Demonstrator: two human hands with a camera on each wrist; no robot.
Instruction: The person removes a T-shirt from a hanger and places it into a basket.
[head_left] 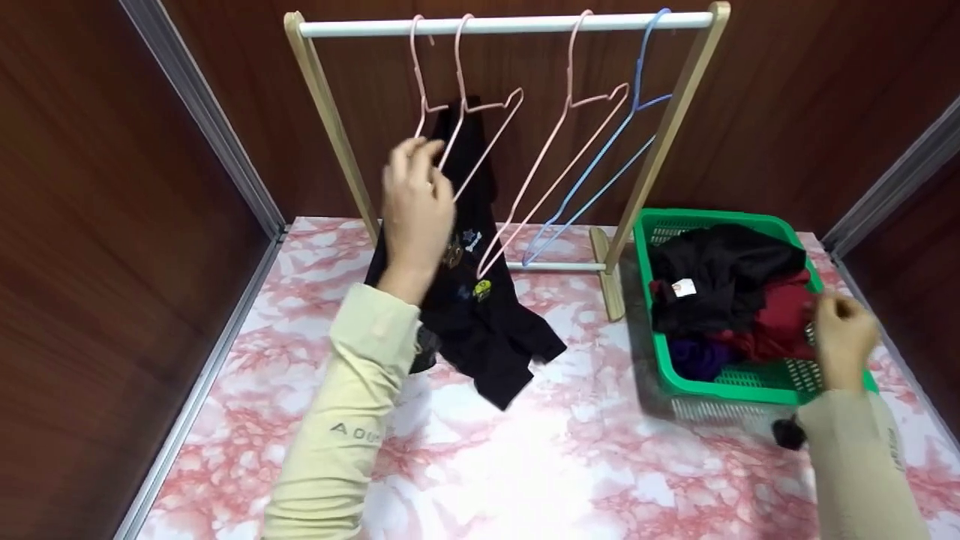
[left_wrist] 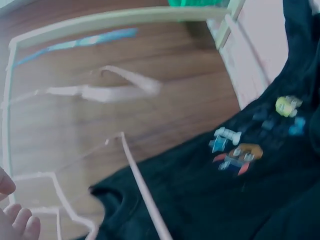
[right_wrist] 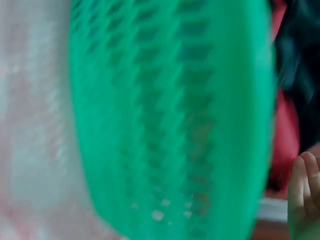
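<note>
"Hanging where, exactly, was the black garment (head_left: 469, 337)?"

"At the left end of the rack (head_left: 517, 25), by two pink hangers (head_left: 460, 75). The left arm hid part of it, so which hanger bore it could not be told. Its small coloured patches showed; the left wrist view cut off the rest."

"And the left grip (head_left: 418, 199)?"

"Beside those hangers, fingers loosely bent and parted, nothing visible between them. Only some fingers entered its wrist view, at the edge."

"The right grip (head_left: 846, 337)?"

"Over the right side of the green basket (head_left: 735, 391). Blur and the frame's edge obscured it; whether it pinched anything, nobody could tell."

"Inside the basket?"

"Black cloth (head_left: 712, 262) partly covered red cloth (head_left: 784, 315); a purple bundle (head_left: 697, 358) kept its shape hidden. A dark lump (head_left: 787, 433) beside the sleeve was too indistinct to name."
</note>
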